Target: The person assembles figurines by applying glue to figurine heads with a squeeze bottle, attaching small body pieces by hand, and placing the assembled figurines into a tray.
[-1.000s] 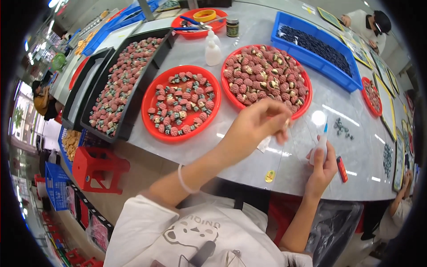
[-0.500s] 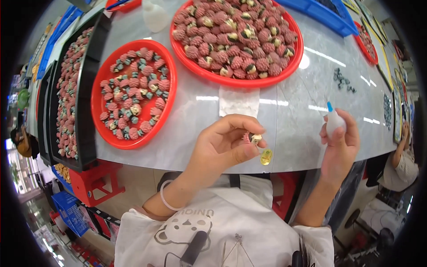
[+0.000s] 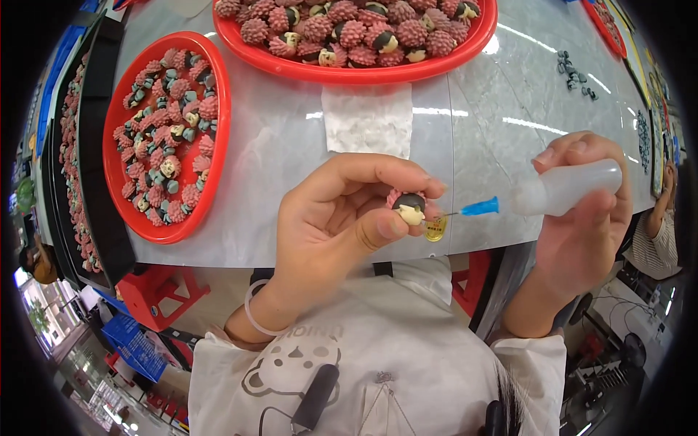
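My left hand [image 3: 313, 225] pinches a small figurine piece [image 3: 409, 207] between thumb and fingers. It has a bumpy pink shell, a dark cap and a cream face, which points to the right. In my right hand [image 3: 582, 247] lies a translucent white squeeze bottle [image 3: 567, 189], held nearly level. Its blue needle tip [image 3: 480, 208] points left, with the thin needle ending close beside the figurine piece; I cannot tell whether they touch. Just below the needle, a gold oval sticker [image 3: 435, 229] shows near the table's front edge.
A white cloth [image 3: 366, 123] lies beyond my hands. Red trays of similar pieces stand at left [image 3: 222, 138] and back [image 3: 349, 75]. Farther left is a black crate [image 3: 109, 160]. Small dark pieces [image 3: 574, 75] lie at far right; a red stool [image 3: 156, 298] stands below the table.
The squeeze bottle has tipped from upright to nearly level, and its needle has come left to the figurine piece. That piece has turned so its face shows. The view has shifted nearer the hands.
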The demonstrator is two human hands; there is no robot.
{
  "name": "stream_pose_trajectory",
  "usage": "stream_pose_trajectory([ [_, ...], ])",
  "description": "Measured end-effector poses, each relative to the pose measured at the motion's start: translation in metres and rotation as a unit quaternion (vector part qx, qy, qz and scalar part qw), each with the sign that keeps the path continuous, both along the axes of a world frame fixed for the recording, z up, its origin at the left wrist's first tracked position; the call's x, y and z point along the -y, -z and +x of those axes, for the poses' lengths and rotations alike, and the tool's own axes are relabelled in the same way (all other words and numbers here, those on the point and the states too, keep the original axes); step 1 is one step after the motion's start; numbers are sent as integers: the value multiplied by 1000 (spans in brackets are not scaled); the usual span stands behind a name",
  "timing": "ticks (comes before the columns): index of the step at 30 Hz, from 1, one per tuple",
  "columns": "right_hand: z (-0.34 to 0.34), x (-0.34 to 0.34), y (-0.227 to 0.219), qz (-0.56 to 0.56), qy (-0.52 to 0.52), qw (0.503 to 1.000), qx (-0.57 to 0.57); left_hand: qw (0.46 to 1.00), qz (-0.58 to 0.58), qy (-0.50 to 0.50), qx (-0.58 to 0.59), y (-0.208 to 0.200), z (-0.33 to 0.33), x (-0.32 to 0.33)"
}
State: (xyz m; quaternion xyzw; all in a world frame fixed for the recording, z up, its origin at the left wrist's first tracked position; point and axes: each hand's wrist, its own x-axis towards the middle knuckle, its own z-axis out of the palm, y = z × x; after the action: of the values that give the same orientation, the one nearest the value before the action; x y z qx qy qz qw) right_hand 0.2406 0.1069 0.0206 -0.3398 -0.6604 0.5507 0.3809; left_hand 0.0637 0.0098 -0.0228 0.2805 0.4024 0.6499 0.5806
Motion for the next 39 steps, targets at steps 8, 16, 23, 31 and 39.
stream_pose_trajectory([
  [8,-6,8,-1,131,24,990,44,1000,-9,-3,-4,2,4,-2],
  [16,14,1,1,79,27,997,6,995,81,50,25,13,-5,-3],
  [23,25,-6,8,29,17,999,-41,998,36,28,45,5,1,-5],
  [31,-1,-34,42,181,148,969,80,995,80,39,45,14,-5,-3],
  [39,-1,4,36,252,286,914,142,997,23,-16,78,5,-7,2],
])
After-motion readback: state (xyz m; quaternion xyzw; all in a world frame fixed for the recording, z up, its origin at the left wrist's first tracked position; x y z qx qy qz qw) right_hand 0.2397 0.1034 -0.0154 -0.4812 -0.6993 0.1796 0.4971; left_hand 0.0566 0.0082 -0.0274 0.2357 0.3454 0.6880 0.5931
